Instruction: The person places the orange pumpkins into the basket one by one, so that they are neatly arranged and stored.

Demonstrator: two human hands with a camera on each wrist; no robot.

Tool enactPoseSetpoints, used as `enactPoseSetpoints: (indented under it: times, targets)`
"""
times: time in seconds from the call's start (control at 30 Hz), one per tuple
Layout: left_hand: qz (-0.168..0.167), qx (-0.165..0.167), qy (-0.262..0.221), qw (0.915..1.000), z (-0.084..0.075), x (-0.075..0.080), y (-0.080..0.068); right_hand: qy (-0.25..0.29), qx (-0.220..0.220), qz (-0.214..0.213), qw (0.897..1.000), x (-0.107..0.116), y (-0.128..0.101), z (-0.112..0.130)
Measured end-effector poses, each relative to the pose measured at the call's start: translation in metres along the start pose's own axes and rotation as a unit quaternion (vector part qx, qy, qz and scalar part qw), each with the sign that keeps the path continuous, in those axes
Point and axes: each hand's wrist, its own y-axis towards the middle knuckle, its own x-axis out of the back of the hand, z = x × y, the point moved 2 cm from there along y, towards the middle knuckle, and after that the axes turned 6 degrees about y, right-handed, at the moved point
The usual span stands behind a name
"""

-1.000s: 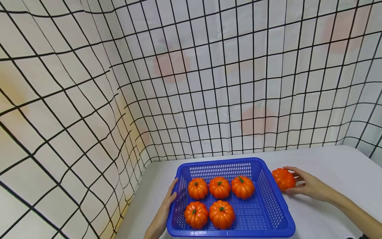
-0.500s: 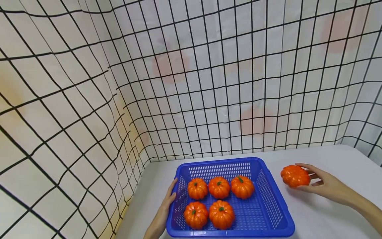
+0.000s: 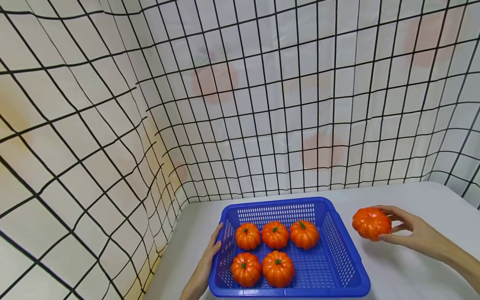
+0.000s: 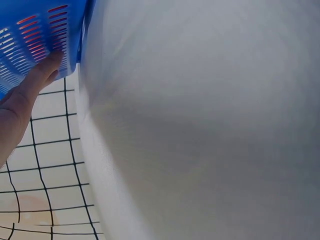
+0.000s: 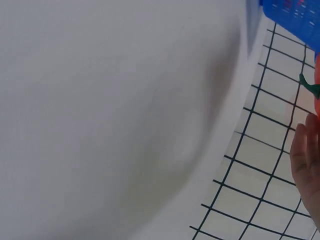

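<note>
One glossy orange pumpkin (image 3: 371, 223), likely light, hard and a bit slippery, sits off the table in the curled fingers of the right hand (image 3: 411, 234), gripped around its ribbed sides, while the left hand (image 3: 208, 258) rests flat-fingered against the blue basket (image 3: 339, 259) between them.

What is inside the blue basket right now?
Five orange pumpkins lie inside the blue basket: three at the back, two in front. Its front-right floor is bare. What lies beneath them is covered.
</note>
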Motion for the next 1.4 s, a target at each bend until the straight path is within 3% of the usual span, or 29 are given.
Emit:
enactPoseSetpoints:
  times: [0.3,0.7,0.93,1.4]
  targets:
    - [0.0,0.001,0.0,1.0,0.0,0.0,0.0,0.039,0.04,-0.018,0.998,0.0,0.003,0.018]
    - [0.0,0.005,0.003,1.0,-0.003,-0.001,0.0,0.103,0.083,0.021,0.991,-0.003,0.005,0.035]
    - [0.003,0.003,0.002,1.0,-0.002,0.0,-0.001,0.094,0.116,0.015,0.989,-0.004,0.005,0.041]
    - [0.005,0.001,0.006,1.0,-0.001,0.0,0.0,0.143,0.087,0.038,0.985,-0.004,0.005,0.057]
